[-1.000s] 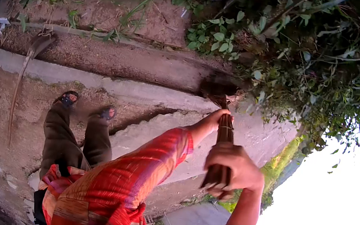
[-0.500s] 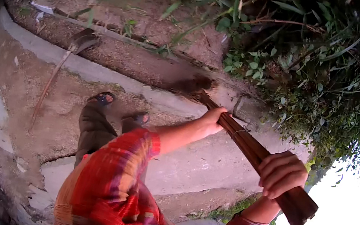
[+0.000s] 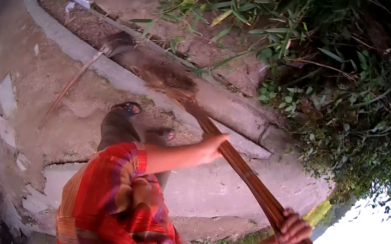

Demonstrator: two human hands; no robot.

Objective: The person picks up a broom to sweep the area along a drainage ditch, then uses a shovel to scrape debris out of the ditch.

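Observation:
Both of my hands hold a long broom whose handle looks like a bundle of brown split sticks. My left hand is closed round the handle nearer the brush end. Close to the handle's top, my right hand wraps its fingers round it. The broom's dark brush end is smeared by motion, over the narrow dirt channel. A long-handled hoe-like tool lies to the left, its dark blade end at the channel.
A concrete curb runs along the channel. Bamboo-like leaves and bushes overhang at the upper right. My sandaled foot stands on the dirt by the curb. Pale flat slabs lie at the left.
The brush end has swung left along the channel towards the hoe-like tool. Both hands have moved left and down in view with the handle. The camera view has shifted somewhat.

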